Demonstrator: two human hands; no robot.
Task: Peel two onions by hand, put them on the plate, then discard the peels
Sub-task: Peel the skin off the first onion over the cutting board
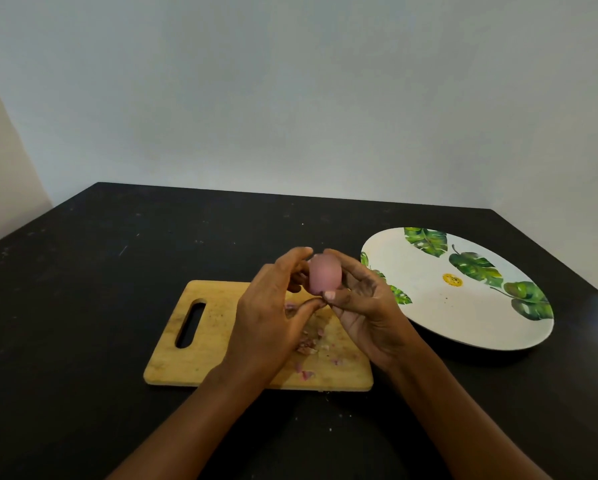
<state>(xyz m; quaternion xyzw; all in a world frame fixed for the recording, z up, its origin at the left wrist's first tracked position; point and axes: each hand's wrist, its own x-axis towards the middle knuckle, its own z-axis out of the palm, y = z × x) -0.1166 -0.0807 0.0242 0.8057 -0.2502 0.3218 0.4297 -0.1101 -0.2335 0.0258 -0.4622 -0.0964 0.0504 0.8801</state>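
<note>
Black table (83, 306) fills the lower view and meets a plain pale wall (290, 98) at its far edge. Both hands meet above it. The left hand (270, 317) curls round the onion (323, 275), fingers over its top and thumb near its base. The right hand (363, 306) grips it from the other side, and the two thumb tips touch. The onion is pink, smooth, oval and a little blurred, held upright above the board's far right part.

Below lies the board (204, 358), pale wood with rounded corners and a slot handle at its left end. Pink and white peels (308, 344) are scattered over its right half. The plate (446, 317) sits near the board on its right; it is round and white with green leaf prints, and the right hand hides the gap between them. Its right rim comes near the table's right edge. Dark surface stretches left of the board and behind it to the wall.
</note>
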